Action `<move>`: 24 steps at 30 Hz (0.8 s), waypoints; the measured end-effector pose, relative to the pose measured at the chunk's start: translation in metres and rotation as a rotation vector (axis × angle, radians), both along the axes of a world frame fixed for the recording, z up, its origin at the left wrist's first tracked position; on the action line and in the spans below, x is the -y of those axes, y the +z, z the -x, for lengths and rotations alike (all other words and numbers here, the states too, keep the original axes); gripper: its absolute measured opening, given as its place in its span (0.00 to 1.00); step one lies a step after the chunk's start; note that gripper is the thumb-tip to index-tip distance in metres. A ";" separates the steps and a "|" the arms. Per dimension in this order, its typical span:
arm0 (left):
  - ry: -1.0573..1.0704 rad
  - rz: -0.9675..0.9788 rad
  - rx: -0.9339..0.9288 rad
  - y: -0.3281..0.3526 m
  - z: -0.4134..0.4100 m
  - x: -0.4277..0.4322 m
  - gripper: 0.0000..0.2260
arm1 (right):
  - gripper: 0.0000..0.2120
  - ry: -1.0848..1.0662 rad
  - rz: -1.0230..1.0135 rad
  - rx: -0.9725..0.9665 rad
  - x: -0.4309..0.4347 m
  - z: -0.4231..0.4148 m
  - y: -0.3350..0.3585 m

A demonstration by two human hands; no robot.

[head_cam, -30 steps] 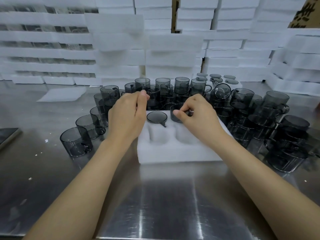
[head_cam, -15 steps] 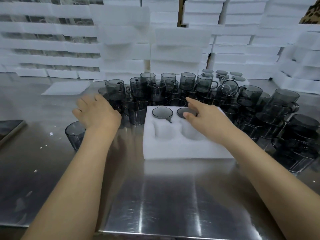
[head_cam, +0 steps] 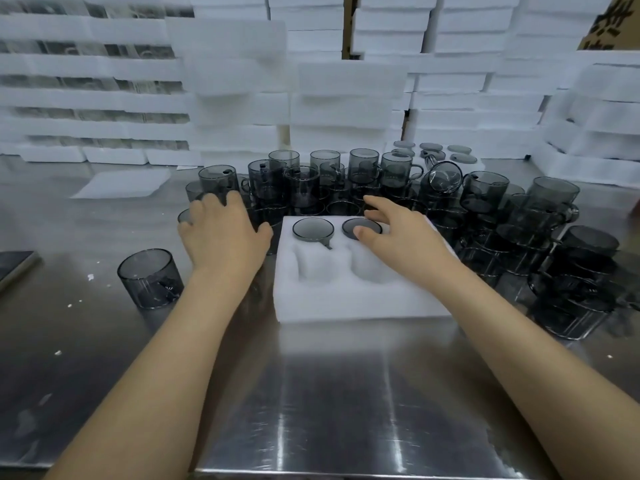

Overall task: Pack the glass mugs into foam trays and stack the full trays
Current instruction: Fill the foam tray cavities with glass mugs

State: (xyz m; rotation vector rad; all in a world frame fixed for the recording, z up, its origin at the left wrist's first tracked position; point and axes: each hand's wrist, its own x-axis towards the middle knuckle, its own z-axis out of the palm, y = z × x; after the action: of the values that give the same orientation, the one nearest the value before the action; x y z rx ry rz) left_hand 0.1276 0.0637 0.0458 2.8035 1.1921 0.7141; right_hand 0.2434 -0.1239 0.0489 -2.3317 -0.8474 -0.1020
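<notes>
The foam tray [head_cam: 346, 303] lies centre, holding a far-left mug [head_cam: 312, 229] and a far-right mug [head_cam: 351, 224]. My left hand [head_cam: 221, 237] spreads its fingers over loose mugs [head_cam: 218, 180] left of it. My right hand [head_cam: 405, 233], fingers apart, rests its thumb on the far-right mug.

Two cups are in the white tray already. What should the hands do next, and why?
Probably the left hand should grip a loose mug near its fingers and carry it to the near-left pocket. In the foam tray the two far pockets hold mugs and the two near ones are empty, and the right hand only rests on the far-right mug.
</notes>
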 end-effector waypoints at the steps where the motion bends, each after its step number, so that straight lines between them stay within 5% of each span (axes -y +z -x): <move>1: 0.030 0.055 -0.043 0.001 0.001 -0.002 0.31 | 0.27 -0.003 0.004 0.006 0.000 0.000 0.000; 4: 0.057 0.238 -0.163 -0.002 0.004 -0.005 0.42 | 0.26 -0.010 0.011 0.023 -0.002 -0.001 -0.001; 8: -0.023 0.318 -0.111 -0.003 0.003 -0.004 0.36 | 0.25 -0.016 0.016 0.035 -0.003 -0.002 -0.002; 14: -0.011 0.052 0.171 0.012 0.009 0.011 0.37 | 0.25 -0.003 0.015 0.043 -0.002 -0.003 -0.004; 19: -0.400 -0.155 0.518 0.015 0.002 0.030 0.36 | 0.25 0.017 -0.118 0.083 -0.002 0.000 -0.003; 24: -0.774 -0.030 0.610 0.009 -0.006 0.049 0.40 | 0.26 0.208 -0.287 0.209 -0.004 0.010 0.002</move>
State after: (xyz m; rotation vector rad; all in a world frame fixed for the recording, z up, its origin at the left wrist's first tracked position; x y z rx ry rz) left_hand 0.1334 0.0145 0.0549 2.4299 -0.0067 1.3113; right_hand 0.2337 -0.1201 0.0509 -1.9771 -1.0956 -0.3597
